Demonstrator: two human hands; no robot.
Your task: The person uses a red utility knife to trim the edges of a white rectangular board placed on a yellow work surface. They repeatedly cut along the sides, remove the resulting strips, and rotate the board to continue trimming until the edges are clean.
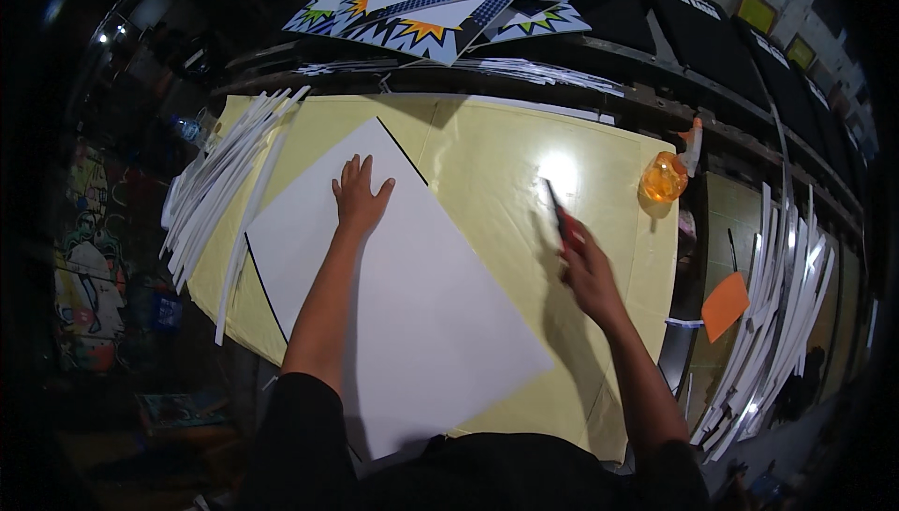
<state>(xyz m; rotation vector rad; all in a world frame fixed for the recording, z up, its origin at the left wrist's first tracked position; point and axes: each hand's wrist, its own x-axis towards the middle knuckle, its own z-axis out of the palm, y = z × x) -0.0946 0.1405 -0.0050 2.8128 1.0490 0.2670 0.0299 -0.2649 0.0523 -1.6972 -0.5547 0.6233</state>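
Where yellow table (506, 164) gleams, dark cluttered workshop surrounds.

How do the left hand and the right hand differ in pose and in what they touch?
The left hand lies flat with fingers spread on the large white sheet; the right hand is closed around a thin red and black tool. The left hand rests on the white sheet, while the right hand is over the yellow mat, beside the sheet. Both are bare and reach in from the lower edge.

Dim workshop; yellow-topped table (487, 146)
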